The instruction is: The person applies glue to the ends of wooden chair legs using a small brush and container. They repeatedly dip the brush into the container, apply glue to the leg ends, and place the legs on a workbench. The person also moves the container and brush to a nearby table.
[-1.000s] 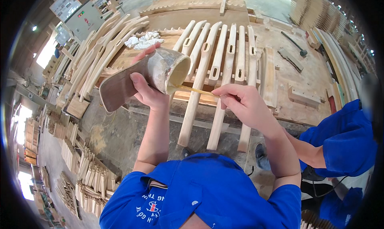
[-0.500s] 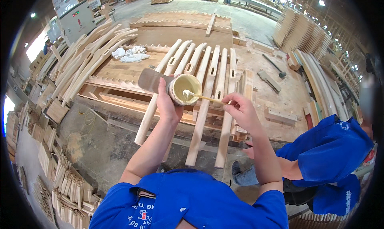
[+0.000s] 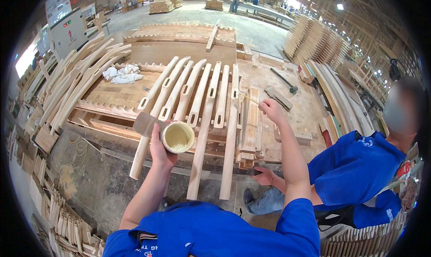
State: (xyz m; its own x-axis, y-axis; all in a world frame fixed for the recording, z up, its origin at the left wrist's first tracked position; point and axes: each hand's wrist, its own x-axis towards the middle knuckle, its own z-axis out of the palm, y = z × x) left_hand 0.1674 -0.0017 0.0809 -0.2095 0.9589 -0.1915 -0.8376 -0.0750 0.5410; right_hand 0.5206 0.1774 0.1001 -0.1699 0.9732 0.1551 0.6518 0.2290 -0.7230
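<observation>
My left hand (image 3: pixel 162 153) is closed around a tub of cream-coloured glue or paste (image 3: pixel 178 138), tilted so its mouth faces me. A flat brown piece (image 3: pixel 146 124) juts out to the left of the tub; I cannot tell if it is held along with it. My right hand (image 3: pixel 271 111) pinches a thin stick (image 3: pixel 249 97). The stick's tip is at the slot near the far end of the rightmost slotted wooden slat (image 3: pixel 231 136). Several more pale slats (image 3: pixel 200 131), some with oval slots, lie side by side to its left.
Stacked curved wooden parts (image 3: pixel 81 73) and a white cloth (image 3: pixel 122 74) are at the left. Right of the slats lie wooden blocks (image 3: pixel 249 127), a flat tool (image 3: pixel 278 98) and a hammer (image 3: pixel 285 80) on the workbench (image 3: pixel 265 75). A co-worker in blue (image 3: pixel 352 171) stands close on my right.
My right hand has carried the stick out of the tub, to the right and forward onto the rightmost slat. The tub in my left hand sits lower and further left. The view has shifted.
</observation>
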